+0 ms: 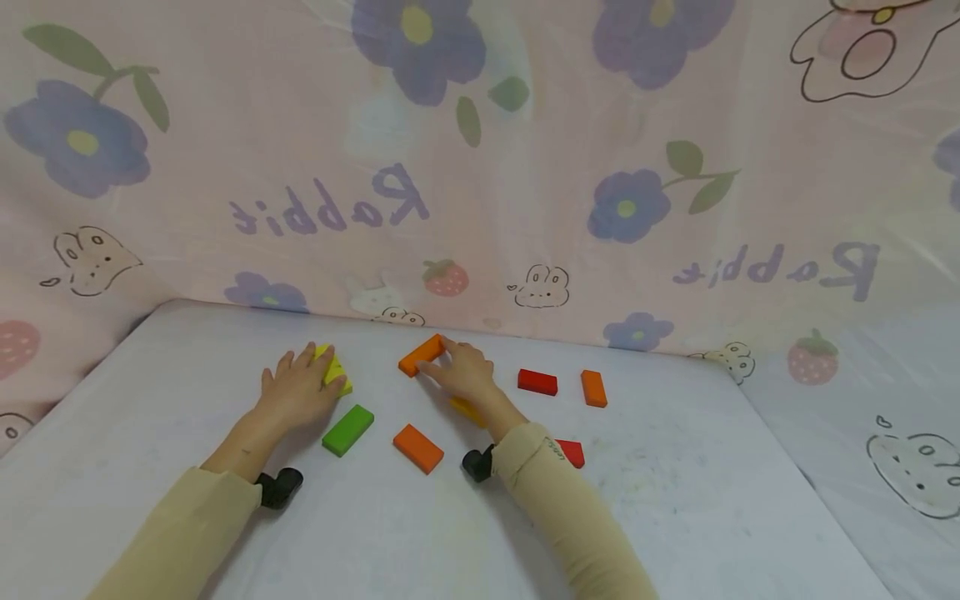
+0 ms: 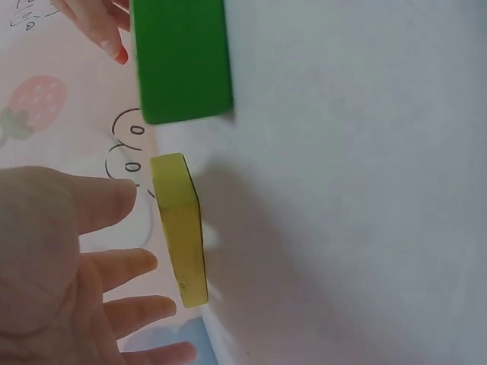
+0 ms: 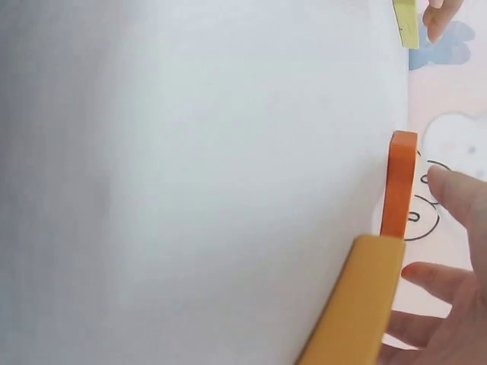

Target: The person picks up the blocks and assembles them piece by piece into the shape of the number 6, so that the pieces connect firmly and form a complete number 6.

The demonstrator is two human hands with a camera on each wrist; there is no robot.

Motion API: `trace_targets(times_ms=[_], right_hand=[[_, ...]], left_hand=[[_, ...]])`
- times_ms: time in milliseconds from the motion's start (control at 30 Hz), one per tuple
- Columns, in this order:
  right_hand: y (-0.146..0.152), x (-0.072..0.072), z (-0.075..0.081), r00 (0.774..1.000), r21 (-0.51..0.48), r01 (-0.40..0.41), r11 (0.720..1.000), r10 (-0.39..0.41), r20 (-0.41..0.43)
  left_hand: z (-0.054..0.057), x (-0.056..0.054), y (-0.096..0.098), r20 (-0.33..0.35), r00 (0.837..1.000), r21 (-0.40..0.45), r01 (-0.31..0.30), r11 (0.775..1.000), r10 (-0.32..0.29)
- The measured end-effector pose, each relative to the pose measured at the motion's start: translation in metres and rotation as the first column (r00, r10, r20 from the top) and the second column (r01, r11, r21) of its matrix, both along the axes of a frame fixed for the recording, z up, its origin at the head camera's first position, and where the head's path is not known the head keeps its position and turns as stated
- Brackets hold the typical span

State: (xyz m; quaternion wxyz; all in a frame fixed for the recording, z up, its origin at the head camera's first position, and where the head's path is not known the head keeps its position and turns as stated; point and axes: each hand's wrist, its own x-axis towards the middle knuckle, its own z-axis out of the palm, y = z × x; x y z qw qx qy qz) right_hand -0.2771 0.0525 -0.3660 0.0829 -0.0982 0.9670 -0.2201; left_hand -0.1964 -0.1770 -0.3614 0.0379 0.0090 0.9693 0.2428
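Observation:
My left hand (image 1: pixel 298 395) is over the yellow block (image 1: pixel 335 372), fingers spread and fairly straight. In the left wrist view, the thumb and fingertips of that hand (image 2: pixel 84 258) point at the yellow block (image 2: pixel 183 228), which lies on the table. My right hand (image 1: pixel 467 375) reaches to an orange block (image 1: pixel 422 356) at the back middle, thumb and index finger parted. The right wrist view has its fingertips (image 3: pixel 449 186) beside the orange block (image 3: pixel 400 186), with a gap between. Below the right hand lies a darker yellow block (image 1: pixel 468 410), partly hidden by the wrist.
A green block (image 1: pixel 348 430) and another orange block (image 1: pixel 418 448) lie nearer the front. To the right are a red block (image 1: pixel 537 382), an orange one (image 1: pixel 594 388) and a red piece (image 1: pixel 572 452) partly behind the sleeve. A patterned curtain (image 1: pixel 487 208) hangs behind the white table (image 1: pixel 675 517).

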Motion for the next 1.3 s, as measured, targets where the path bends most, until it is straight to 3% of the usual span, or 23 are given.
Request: trace_targets(times_ms=[833, 1300], right_hand=[[-0.014, -0.001, 0.000, 0.996, 0.122, 0.078, 0.989, -0.072, -0.053], [-0.008, 0.000, 0.002, 0.998, 0.087, 0.054, 0.995, -0.052, -0.030]], left_hand=[[-0.001, 0.002, 0.000, 0.013, 1.000, -0.021, 0.020, 1.000, -0.019], [-0.005, -0.003, 0.008, -0.054, 0.986, -0.054, 0.156, 0.986, -0.158]])
